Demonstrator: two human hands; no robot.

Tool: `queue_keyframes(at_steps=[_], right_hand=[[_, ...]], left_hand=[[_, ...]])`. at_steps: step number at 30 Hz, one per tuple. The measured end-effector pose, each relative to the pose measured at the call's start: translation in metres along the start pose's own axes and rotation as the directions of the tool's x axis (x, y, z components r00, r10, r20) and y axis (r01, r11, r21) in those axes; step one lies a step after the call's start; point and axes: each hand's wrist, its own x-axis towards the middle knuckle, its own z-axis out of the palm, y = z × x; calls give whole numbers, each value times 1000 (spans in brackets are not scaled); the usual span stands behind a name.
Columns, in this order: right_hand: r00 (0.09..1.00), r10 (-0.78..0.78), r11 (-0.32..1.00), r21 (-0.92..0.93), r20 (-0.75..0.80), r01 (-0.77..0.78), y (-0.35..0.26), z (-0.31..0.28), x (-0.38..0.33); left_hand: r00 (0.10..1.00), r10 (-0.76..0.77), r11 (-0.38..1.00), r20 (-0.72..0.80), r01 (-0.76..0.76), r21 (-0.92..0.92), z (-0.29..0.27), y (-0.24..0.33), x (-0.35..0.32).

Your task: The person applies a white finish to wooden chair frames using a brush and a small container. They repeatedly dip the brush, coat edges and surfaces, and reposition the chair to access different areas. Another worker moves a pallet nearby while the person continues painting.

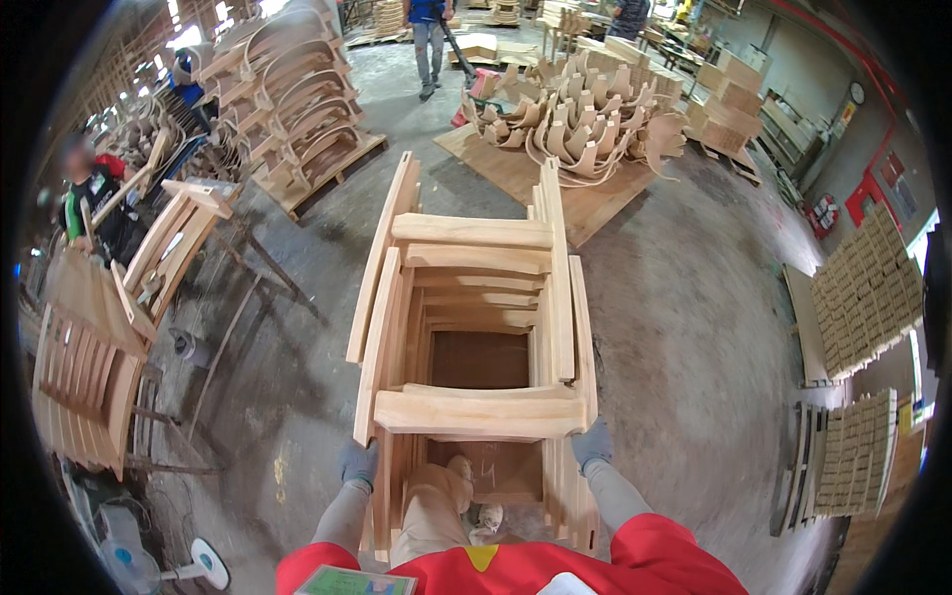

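A tall stack of pale wooden chair frames [480,411] stands right in front of me, with side rails running away from me and curved crosspieces between them. My left hand [358,462], in a grey glove, is closed at the near end of the left side rail. On the other side, my right hand [593,443], gloved alike, grips the near right part of the top frame. Its fingers are partly hidden by the wood. One of my legs [431,506] shows through the frames' near opening.
Curved wooden parts lie heaped on a plywood sheet [595,213] ahead. A pallet [332,169] of stacked curved parts stands far left. Wooden frames rest on a stand [84,377] at left, near a fan [208,563]. Bundled slats [868,293] stand right. Co-workers [426,40] are farther off.
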Motion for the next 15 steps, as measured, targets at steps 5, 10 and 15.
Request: queue_keyframes(at_steps=[5,10,15], right_hand=[[1000,10,1000,-20,15,-10,-1,1,3],[1000,-5,998,-61,-1,5,-3,1,2],[993,-86,996,-24,-87,84,-8,-3,-4]], left_hand=[[994,-43,999,97,42,12,-9,1,1],[996,-35,999,88,36,-5,-5,-1,3],[999,-10,999,36,8,41,-2,-5,6]])
